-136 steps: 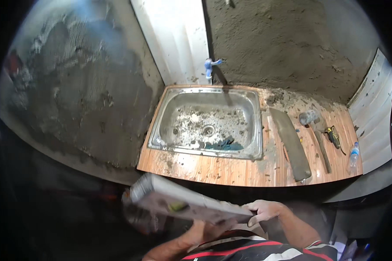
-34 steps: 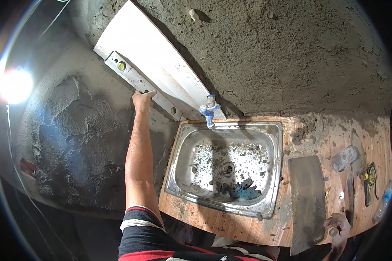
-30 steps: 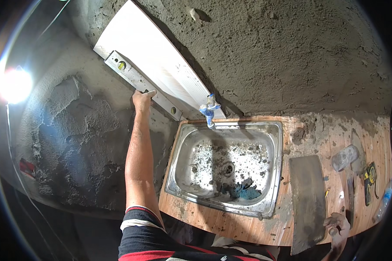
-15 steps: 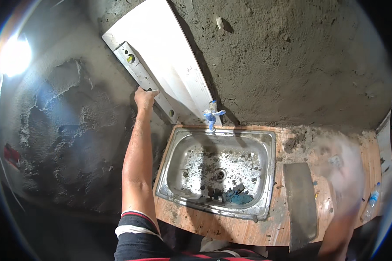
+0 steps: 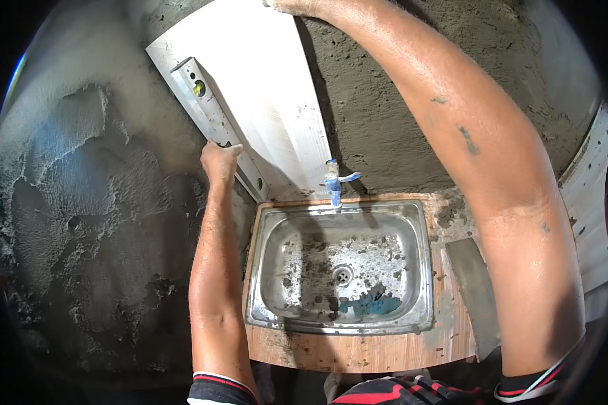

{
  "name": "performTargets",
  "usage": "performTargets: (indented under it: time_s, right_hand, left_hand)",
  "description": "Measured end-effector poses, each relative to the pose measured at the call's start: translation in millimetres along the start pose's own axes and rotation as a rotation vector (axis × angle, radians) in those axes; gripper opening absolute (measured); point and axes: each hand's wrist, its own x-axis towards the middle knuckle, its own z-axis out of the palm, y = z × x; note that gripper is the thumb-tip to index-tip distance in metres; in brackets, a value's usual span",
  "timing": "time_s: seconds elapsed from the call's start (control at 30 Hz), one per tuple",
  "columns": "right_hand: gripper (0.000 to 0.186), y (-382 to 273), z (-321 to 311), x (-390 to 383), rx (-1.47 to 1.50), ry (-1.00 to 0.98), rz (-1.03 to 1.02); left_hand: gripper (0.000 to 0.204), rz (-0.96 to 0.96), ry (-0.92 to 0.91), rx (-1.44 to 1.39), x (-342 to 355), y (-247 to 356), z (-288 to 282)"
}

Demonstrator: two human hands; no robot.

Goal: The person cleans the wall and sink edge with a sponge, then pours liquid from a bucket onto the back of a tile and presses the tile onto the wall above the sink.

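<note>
My left hand [image 5: 221,160] is closed on a metal spirit level [image 5: 213,118], its fingers around the bar below the middle. The level lies along the left edge of a large white tile [image 5: 263,88] with faint grain. This tile stands against the mortar-covered wall, its lower end by the sink's back left corner. At the top of the picture my right hand [image 5: 294,5] touches the tile's right side. The frame cuts off most of that hand, so I cannot see how its fingers are set. My right arm reaches over the counter and wall.
A mortar-spattered steel sink [image 5: 344,327] is set in a wood-patterned counter [image 5: 365,354]. Behind it a blue-and-white tap [image 5: 333,182] sticks out beside the tile. A grey flat board [image 5: 473,290] lies right of the sink. Rough plaster [image 5: 95,223] covers the left wall.
My right hand has moved from the counter's right side up to the top of the tile. My left hand stays on the spirit level. The view has shifted slightly.
</note>
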Motion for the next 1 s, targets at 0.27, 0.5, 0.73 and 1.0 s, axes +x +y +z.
performTargets:
  time_s: [0.27, 0.5, 0.73, 1.0]
  right_hand:
    - [0.031, 1, 5, 12, 0.033, 0.183, -0.091]
    - [0.031, 0, 4, 16, 0.053, 0.264, -0.134]
    - [0.03, 0, 2, 18, 0.065, 0.317, -0.167]
    - [0.03, -2, 1, 19, 0.076, 0.361, -0.193]
  left_hand:
    - [0.046, 0.039, -0.021, 0.017, 0, 0, -7]
    - [0.047, 0.078, 0.014, 0.003, -3, 2, -8]
    - [0.047, 0.042, 0.006, 0.004, -6, 7, -8]
    - [0.044, 0.038, 0.016, 0.029, -11, 11, -11]
